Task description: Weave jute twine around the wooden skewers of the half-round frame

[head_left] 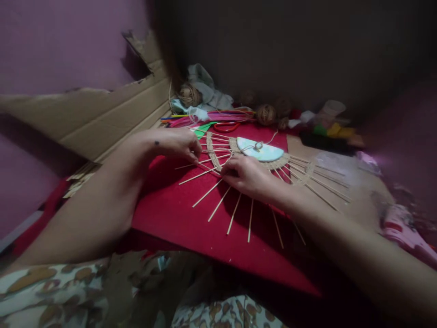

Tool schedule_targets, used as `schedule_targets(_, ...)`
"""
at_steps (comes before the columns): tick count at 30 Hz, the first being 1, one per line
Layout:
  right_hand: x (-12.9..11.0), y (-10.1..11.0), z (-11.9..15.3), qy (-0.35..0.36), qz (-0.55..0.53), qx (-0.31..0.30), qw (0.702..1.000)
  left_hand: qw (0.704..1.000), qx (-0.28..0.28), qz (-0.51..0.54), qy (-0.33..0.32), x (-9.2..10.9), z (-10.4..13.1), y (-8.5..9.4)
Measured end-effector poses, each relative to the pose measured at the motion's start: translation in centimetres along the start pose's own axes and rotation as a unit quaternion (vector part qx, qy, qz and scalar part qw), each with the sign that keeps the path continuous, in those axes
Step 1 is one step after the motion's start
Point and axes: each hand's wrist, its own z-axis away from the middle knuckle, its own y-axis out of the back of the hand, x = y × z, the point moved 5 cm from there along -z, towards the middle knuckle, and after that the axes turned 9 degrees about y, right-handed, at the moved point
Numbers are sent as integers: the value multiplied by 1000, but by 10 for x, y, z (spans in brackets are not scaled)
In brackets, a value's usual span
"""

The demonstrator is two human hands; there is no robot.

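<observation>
A fan of thin wooden sticks (209, 194) spreads from a pale half-round board (261, 149) on the red surface. Twine is woven across the sticks in a curved band (212, 152) on the left and another beside the board. My left hand (186, 145) is closed at the fan's left side, its fingertips pinching a thin strand. My right hand (244, 174) bends over the sticks below the board, fingers pressed together on the twine at the band's end. A loose twine curl (258, 146) lies on the board.
Red-handled scissors (226, 127), coloured sticks (218, 116) and twine balls (266, 114) sit behind the fan. Cardboard (102, 114) leans against the wall at the left. A pink glue gun (404, 230) rests at the right. The red table's edge (218, 257) is near my lap.
</observation>
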Motion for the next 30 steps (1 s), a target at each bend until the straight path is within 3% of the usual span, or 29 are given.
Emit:
schedule_targets(8, 9, -18, 6, 38, -8, 73, 997, 997, 24, 48, 47, -10, 9, 6)
schedule_targets(14, -1, -22, 5, 42, 95, -1, 995, 990, 40, 135, 9, -12, 20, 10)
schedule_targets(18, -3, -24, 4, 46, 176, -40, 983, 984, 36, 168, -48, -1, 44, 9)
schedule_targets(24, -3, -21, 6, 81, 122, -17, 989, 972, -8, 184, -144, 32, 87, -21)
schedule_targets(30, -2, -6, 5, 111, 17, -15, 994, 980, 84, 140, -112, 41, 102, -51)
